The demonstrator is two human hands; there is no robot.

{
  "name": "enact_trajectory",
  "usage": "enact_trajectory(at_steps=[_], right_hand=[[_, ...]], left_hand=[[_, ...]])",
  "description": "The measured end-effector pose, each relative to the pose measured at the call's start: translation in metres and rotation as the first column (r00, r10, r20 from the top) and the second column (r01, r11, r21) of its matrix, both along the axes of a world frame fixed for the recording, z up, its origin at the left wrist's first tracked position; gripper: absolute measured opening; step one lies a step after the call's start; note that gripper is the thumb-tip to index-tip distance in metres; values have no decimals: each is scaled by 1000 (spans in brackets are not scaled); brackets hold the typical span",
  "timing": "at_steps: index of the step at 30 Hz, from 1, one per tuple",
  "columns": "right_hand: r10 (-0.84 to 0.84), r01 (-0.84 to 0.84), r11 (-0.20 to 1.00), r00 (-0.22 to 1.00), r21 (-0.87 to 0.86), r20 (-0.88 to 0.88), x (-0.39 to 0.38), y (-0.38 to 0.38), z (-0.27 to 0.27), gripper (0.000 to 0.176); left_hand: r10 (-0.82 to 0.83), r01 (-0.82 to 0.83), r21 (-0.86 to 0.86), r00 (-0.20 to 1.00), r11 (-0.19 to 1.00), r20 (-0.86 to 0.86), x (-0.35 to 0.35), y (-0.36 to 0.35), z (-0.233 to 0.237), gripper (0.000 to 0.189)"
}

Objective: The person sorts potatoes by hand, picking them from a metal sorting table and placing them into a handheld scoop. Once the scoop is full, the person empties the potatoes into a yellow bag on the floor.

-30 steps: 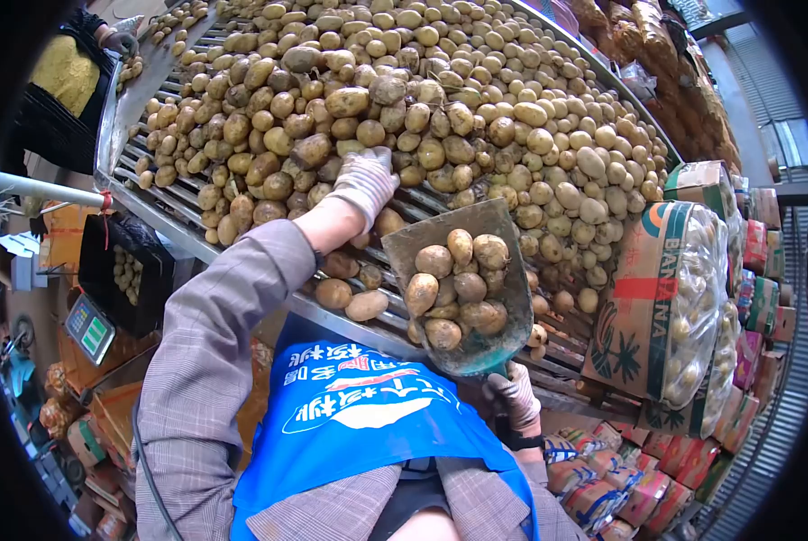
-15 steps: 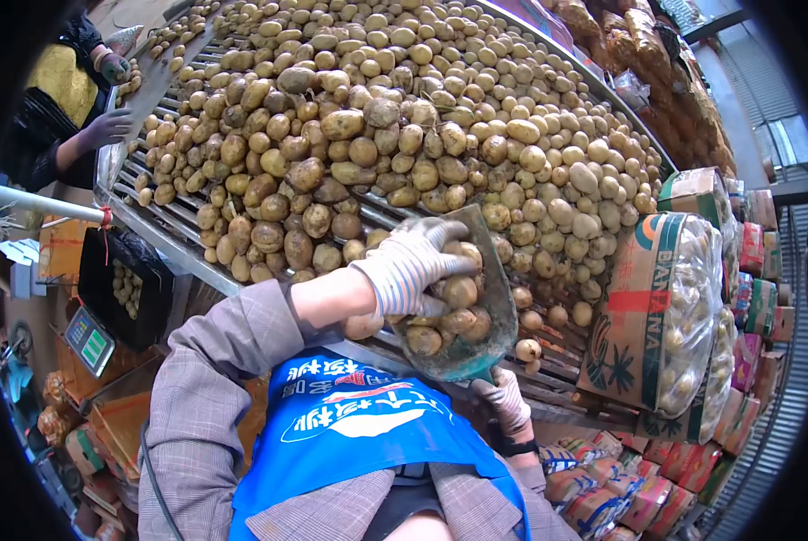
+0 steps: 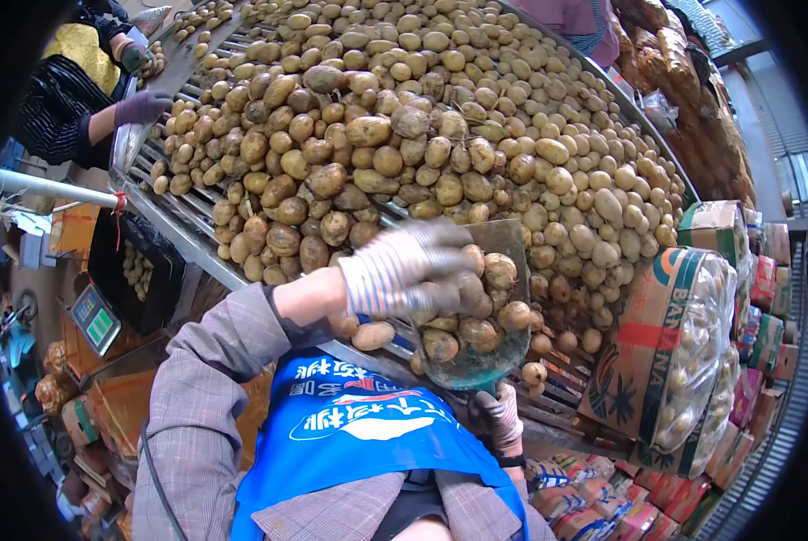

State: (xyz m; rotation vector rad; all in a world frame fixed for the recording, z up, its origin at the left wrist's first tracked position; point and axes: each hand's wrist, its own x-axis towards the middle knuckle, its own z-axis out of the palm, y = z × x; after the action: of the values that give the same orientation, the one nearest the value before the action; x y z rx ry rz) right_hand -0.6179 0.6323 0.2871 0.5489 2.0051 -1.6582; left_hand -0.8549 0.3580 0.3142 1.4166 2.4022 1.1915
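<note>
My left hand, in a striped white glove, is spread over the potatoes at the left side of a scoop; its fingers are motion-blurred. The flat, worn scoop holds several brown potatoes. My right hand, in a similar glove, is wrapped round the scoop's handle below its green end. A large heap of potatoes covers the slatted metal table behind the scoop. One loose potato lies just below my left hand.
At the upper left, a co-worker's gloved hand reaches to the table edge. A black crate and a scale stand at the left. A banana box with bagged potatoes stands at the right, with stacked cartons below it.
More potatoes show in the scoop. My left hand has shifted slightly left against the scoop and its fingers look straighter. The co-worker's hand has moved further over the table edge.
</note>
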Motion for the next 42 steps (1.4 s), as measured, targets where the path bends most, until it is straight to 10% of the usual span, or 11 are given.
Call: enact_trajectory(at_steps=[3,5,11,17,25,27,32,35,42], right_hand=[[-87,94,990,994,-108,71,3,-3,1,39],[-124,139,981,985,-133,117,4,-3,4,39],[-103,117,983,990,-140,101,-1,-3,5,33],[-133,146,982,985,-122,109,6,-1,4,25],[-68,63,995,996,-83,-51,5,-7,10,22],[-85,81,994,994,-76,-62,7,-7,12,20],[-111,108,992,993,-67,-41,11,-4,17,18],[-80,83,991,996,-107,31,9,4,19,17],[-88,90,986,996,-139,22,2,6,18,15]], left_hand=[[585,-612,-99,784,785,-209,-16,-37,-8,50],[604,-785,-228,597,576,-528,-29,-58,-51,43],[696,-676,-383,710,630,-108,-50,-72,-30,33],[138,-155,-959,982,238,-125,-73,-39,-41,38],[-34,-38,-985,998,171,-44,-84,-22,-53,29],[69,-248,-898,968,364,-240,-79,-36,-55,47],[438,-282,-683,897,674,61,-61,-53,-28,50],[447,38,-718,759,695,473,-46,-34,10,55],[512,269,-811,663,519,547,-68,4,-57,50]])
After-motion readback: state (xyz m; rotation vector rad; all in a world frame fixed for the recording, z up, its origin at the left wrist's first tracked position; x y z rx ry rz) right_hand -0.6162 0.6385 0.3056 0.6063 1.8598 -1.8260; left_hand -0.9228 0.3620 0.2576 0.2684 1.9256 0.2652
